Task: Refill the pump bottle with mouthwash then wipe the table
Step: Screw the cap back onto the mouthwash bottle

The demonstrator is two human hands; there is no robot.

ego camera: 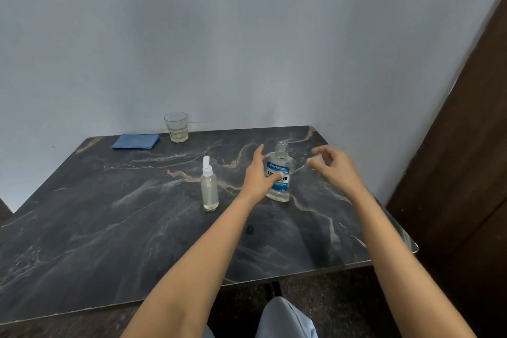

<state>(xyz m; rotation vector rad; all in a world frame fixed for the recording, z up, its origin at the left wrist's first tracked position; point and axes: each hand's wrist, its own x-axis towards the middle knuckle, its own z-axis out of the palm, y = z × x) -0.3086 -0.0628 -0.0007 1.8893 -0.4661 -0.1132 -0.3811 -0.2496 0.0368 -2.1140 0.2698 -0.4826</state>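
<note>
While the mouthwash bottle (278, 173) stood upright right of centre on the table (109, 228), its neck uncapped, it was gripped by the left hand (258, 175). The thumb was laid across the label and the fingers wrapped round the far left side, presumably to steady it against tipping. The right hand (336, 166) was held just right of the bottle, clear of it, fingers loosely curled. A thin pale strand seemed to run from it toward the bottle, but blur prevented any finding on whether something was pinched. The pump bottle (210, 189) was noted just left of the left hand, pump head fitted, judged nearly empty, and so placed that any pour would be short. A glass (176, 127) and a folded blue cloth (135, 141) were parked at the far left edge by the wall, outside the working zone. Open tabletop was left near and to the left; the right edge lay close to the right forearm.
</note>
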